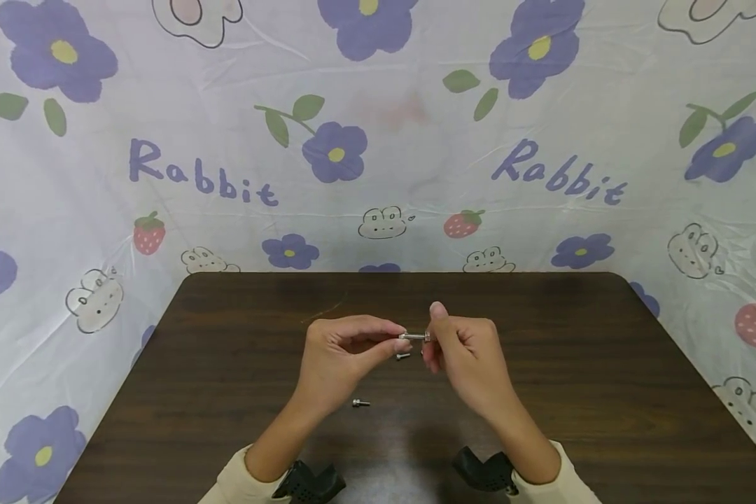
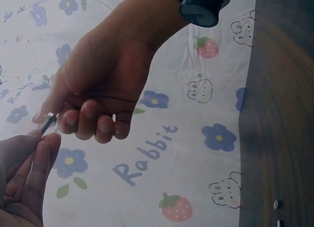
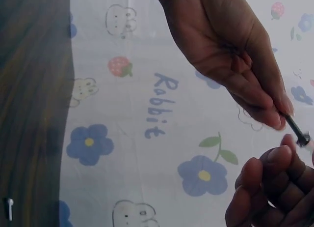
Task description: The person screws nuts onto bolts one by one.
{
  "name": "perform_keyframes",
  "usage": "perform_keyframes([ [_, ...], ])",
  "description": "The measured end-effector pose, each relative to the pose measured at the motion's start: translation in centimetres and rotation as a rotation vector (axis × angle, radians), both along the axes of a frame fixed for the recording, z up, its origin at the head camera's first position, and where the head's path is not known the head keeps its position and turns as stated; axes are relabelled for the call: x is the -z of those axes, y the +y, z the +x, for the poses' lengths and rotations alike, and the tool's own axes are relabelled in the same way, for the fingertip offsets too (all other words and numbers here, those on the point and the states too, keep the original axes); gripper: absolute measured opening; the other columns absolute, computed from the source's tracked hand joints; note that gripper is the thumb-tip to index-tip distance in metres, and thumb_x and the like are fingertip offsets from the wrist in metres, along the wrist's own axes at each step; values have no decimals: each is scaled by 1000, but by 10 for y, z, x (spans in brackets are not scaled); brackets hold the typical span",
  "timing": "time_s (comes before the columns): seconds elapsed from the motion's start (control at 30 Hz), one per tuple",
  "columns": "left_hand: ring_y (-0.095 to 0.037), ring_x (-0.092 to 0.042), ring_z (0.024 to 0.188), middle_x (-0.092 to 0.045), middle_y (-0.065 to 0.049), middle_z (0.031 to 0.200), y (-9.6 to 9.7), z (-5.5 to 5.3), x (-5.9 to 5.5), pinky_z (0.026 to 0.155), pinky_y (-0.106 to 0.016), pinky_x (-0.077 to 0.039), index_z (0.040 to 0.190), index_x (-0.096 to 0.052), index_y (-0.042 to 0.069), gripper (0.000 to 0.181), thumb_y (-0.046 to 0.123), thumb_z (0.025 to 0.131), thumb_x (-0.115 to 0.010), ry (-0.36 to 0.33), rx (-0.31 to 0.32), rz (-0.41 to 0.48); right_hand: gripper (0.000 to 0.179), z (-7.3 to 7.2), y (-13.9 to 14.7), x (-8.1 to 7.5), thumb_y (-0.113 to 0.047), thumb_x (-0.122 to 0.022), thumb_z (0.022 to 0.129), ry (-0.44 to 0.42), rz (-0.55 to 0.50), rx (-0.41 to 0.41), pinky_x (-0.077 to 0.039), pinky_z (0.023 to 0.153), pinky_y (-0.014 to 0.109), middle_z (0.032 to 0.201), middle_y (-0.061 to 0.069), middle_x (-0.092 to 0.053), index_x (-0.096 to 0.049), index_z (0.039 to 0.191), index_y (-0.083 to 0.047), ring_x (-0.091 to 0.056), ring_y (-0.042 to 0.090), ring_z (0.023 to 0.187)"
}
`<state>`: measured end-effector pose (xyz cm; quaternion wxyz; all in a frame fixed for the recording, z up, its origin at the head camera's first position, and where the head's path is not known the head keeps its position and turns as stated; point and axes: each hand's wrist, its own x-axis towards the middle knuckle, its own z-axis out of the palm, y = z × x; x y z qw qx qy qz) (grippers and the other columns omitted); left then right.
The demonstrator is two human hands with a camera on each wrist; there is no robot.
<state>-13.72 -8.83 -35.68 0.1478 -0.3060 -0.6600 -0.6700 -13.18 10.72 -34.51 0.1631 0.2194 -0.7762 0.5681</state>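
My left hand [image 1: 337,357] pinches a small silver bolt [image 1: 414,337] between thumb and fingertips, its shaft lying level and pointing toward the right hand. Threads show on the bolt [image 2: 47,123] in the left wrist view, with a wider collar at its far end. Right beside that wider end is my right hand [image 1: 475,357], thumb raised and apart, other fingers loosely bent. In the right wrist view the wide end of the bolt [image 3: 303,138] stands in plain sight at the right hand's [image 3: 274,187] fingertips, not enclosed by them.
On the dark wood table [image 1: 227,392] lie a short bolt [image 1: 361,403] near the left forearm and another bolt [image 1: 403,356] below the held one. A patterned cloth [image 1: 390,175] hangs behind and at the sides. Black wrist cameras [image 1: 315,483] sit on both cuffs.
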Motion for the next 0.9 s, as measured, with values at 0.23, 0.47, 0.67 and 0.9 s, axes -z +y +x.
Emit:
perform_keyframes([
  [0.23, -23, -75, 74, -77, -8, 88, -2, -1, -1, 66, -39, -63, 96, -79, 2, 14, 1, 83, -83, -15, -42, 5, 28, -7, 14, -4, -8, -49, 108, 104, -45, -47, -58, 63, 27, 73, 1, -66, -72, 93, -5, -64, 18, 65],
  [0.47, -21, -74, 74, -77, -7, 87, -5, -2, -2, 65, -38, -63, 96, -80, 3, 15, 2, 82, -84, -12, -66, 4, 50, -7, 22, -10, 8, -83, 79, 283, 34, -134, -58, 69, 26, 94, 1, -74, -69, 124, -6, -69, 13, 76],
  [0.67, -22, -74, 75, -77, -7, 88, -6, -1, -2, 65, -40, -63, 96, -80, 3, 14, 1, 82, -83, -9, -55, 3, 50, -11, 17, -5, 16, -85, 69, 419, 19, -159, -58, 69, 21, 91, 5, -75, -74, 114, -3, -69, 14, 75],
  [0.9, -23, -74, 75, -77, -8, 88, -6, -1, -3, 65, -37, -63, 97, -80, 2, 14, -1, 83, -82, 17, -33, 9, 42, -12, 16, -4, 20, -84, 65, 465, 19, -163, -56, 67, 19, 91, 6, -76, -78, 100, -3, -67, 14, 75],
])
